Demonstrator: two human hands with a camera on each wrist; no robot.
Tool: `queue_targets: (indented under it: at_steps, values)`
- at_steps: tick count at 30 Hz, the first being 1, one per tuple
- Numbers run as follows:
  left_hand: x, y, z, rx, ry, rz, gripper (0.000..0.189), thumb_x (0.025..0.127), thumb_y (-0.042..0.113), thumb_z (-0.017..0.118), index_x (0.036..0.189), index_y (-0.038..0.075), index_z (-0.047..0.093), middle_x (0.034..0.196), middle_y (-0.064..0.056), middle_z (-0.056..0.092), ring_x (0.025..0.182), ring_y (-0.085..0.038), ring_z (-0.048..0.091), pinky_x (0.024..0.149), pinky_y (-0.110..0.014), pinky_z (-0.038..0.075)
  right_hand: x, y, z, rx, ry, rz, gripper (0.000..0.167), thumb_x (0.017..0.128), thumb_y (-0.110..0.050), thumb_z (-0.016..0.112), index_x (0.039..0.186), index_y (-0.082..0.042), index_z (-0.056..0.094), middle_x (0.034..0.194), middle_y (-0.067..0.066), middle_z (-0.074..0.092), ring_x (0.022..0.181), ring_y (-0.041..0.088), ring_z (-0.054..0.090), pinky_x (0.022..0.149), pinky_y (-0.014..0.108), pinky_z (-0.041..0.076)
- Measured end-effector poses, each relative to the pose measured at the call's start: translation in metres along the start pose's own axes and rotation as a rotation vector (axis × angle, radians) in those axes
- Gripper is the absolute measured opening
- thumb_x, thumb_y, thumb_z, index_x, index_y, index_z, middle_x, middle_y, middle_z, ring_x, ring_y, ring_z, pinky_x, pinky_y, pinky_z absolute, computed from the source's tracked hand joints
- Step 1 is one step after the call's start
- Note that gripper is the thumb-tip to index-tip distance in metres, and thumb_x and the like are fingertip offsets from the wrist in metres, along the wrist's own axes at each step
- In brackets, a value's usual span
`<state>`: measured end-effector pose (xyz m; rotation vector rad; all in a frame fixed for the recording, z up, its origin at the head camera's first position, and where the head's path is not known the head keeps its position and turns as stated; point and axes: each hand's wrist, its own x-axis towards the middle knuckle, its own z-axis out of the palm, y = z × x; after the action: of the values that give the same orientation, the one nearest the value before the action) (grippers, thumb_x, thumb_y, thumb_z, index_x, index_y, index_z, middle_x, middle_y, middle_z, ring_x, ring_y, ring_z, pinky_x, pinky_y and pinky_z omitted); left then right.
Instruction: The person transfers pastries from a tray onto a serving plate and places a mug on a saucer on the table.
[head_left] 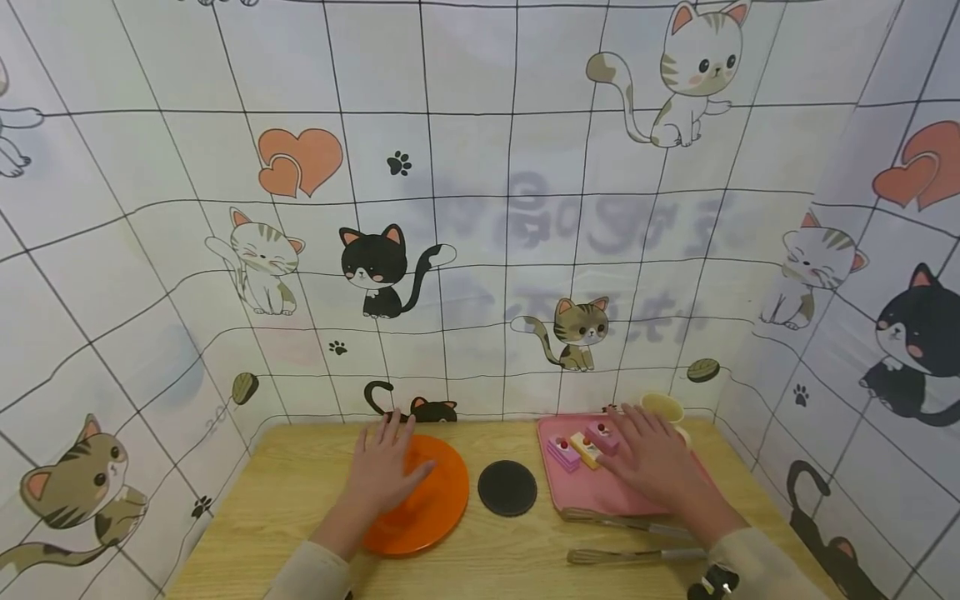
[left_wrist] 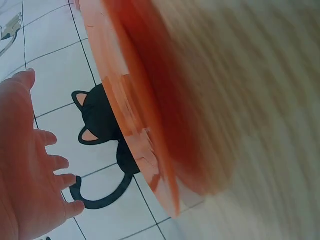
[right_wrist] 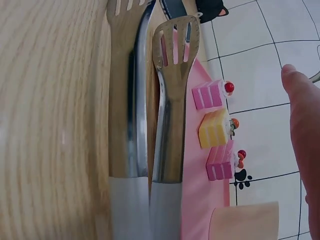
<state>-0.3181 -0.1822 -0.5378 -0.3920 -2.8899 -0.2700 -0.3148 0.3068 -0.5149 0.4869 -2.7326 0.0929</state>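
Note:
My left hand [head_left: 381, 468] hovers over the left part of an orange plate [head_left: 442, 500], fingers spread and holding nothing. The left wrist view shows the same hand [left_wrist: 30, 165] apart from the plate's rim [left_wrist: 142, 135]. Above a pink tray [head_left: 558, 492] is my right hand [head_left: 651, 454], fingers straight and nothing gripped. Toy cake slices stand on the tray: a pink one [right_wrist: 209, 95], a yellow one [right_wrist: 214, 129] and another pink one [right_wrist: 220, 161]. Metal tongs with slotted ends and grey handles [right_wrist: 131, 205] lie in front of the tray.
A black round coaster [head_left: 507, 488] lies between plate and tray. A pale yellow cup [head_left: 663, 407] stands at the tray's back right, partly behind my right hand. Cat-printed walls [head_left: 472, 250] enclose the wooden table [head_left: 255, 500] at the back and sides.

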Motion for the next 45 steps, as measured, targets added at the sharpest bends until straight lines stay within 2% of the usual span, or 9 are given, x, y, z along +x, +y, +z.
queue_targets:
  at_steps: [8, 15, 19, 23, 29, 33, 36, 39, 45]
  values:
    - [-0.010, -0.017, 0.001, -0.059, 0.040, 0.006, 0.090, 0.106, 0.065, 0.062, 0.172, 0.008, 0.039, 0.179, -0.022, 0.030, 0.165, -0.046, 0.028, 0.129, -0.075, 0.021, -0.014, 0.009, 0.005, 0.088, 0.010, 0.028, 0.082, 0.105, -0.073, 0.058, 0.167, -0.020, 0.051, 0.167, 0.015, 0.049, 0.155, 0.046, 0.041, 0.122, 0.075, 0.032]
    - [-0.021, -0.033, -0.001, -0.122, 0.091, 0.067, 0.085, 0.105, 0.056, 0.070, 0.169, 0.006, 0.044, 0.174, -0.025, 0.039, 0.158, -0.049, 0.039, 0.125, -0.074, 0.030, -0.033, 0.012, -0.001, 0.234, 0.068, 0.027, 0.067, 0.104, -0.053, 0.074, 0.153, -0.009, 0.065, 0.154, 0.016, 0.061, 0.146, 0.047, 0.048, 0.118, 0.071, 0.039]
    - [-0.027, -0.045, 0.000, -0.173, 0.080, 0.091, 0.089, 0.104, 0.056, 0.073, 0.171, 0.007, 0.042, 0.175, -0.023, 0.038, 0.157, -0.050, 0.040, 0.125, -0.073, 0.032, -0.044, 0.015, 0.002, 0.300, 0.107, 0.017, 0.056, 0.103, -0.047, 0.078, 0.146, -0.012, 0.069, 0.144, 0.011, 0.067, 0.140, 0.043, 0.052, 0.111, 0.070, 0.045]
    - [-0.034, -0.058, 0.003, -0.210, 0.067, 0.110, 0.092, 0.103, 0.060, 0.071, 0.172, 0.007, 0.039, 0.176, -0.021, 0.037, 0.158, -0.049, 0.039, 0.125, -0.071, 0.034, -0.053, 0.021, 0.006, 0.361, 0.147, -0.012, 0.050, 0.100, -0.034, 0.083, 0.142, -0.011, 0.070, 0.143, 0.013, 0.067, 0.139, 0.048, 0.052, 0.107, 0.074, 0.045]
    - [-0.043, -0.071, 0.005, -0.276, 0.038, 0.121, 0.096, 0.100, 0.063, 0.075, 0.171, 0.009, 0.041, 0.174, -0.021, 0.040, 0.156, -0.050, 0.041, 0.124, -0.072, 0.036, -0.068, 0.027, 0.003, 0.492, 0.090, 0.022, 0.047, 0.101, -0.027, 0.081, 0.144, -0.012, 0.068, 0.157, 0.022, 0.058, 0.158, 0.059, 0.028, 0.112, 0.087, 0.033]
    - [-0.048, -0.075, 0.004, -0.324, 0.007, 0.115, 0.101, 0.095, 0.062, 0.081, 0.170, 0.007, 0.042, 0.175, -0.021, 0.039, 0.155, -0.051, 0.042, 0.122, -0.072, 0.038, -0.078, 0.030, 0.000, 0.517, 0.044, 0.035, 0.040, 0.103, -0.027, 0.079, 0.142, -0.018, 0.069, 0.155, 0.019, 0.061, 0.168, 0.048, 0.009, 0.113, 0.089, 0.029]
    - [-0.051, -0.079, 0.003, -0.345, -0.014, 0.113, 0.104, 0.092, 0.062, 0.084, 0.170, 0.005, 0.043, 0.174, -0.022, 0.039, 0.155, -0.052, 0.043, 0.122, -0.072, 0.038, -0.082, 0.032, -0.001, 0.469, 0.075, -0.005, 0.038, 0.100, -0.025, 0.084, 0.136, -0.022, 0.072, 0.148, 0.010, 0.066, 0.163, 0.044, 0.030, 0.110, 0.082, 0.042]
    - [-0.055, -0.083, 0.003, -0.355, -0.032, 0.108, 0.107, 0.090, 0.063, 0.086, 0.169, 0.005, 0.044, 0.174, -0.024, 0.039, 0.155, -0.053, 0.042, 0.121, -0.072, 0.039, -0.086, 0.036, -0.001, 0.395, 0.119, -0.037, 0.040, 0.095, -0.025, 0.090, 0.132, -0.026, 0.075, 0.142, 0.002, 0.069, 0.143, 0.039, 0.054, 0.102, 0.069, 0.055]
    - [-0.058, -0.090, 0.004, -0.385, -0.099, 0.093, 0.118, 0.083, 0.066, 0.091, 0.169, 0.002, 0.042, 0.175, -0.026, 0.035, 0.157, -0.055, 0.037, 0.121, -0.074, 0.037, -0.097, 0.048, 0.002, 0.381, 0.059, -0.017, 0.052, 0.085, -0.038, 0.098, 0.131, -0.025, 0.076, 0.137, -0.003, 0.072, 0.135, 0.021, 0.062, 0.100, 0.052, 0.059]
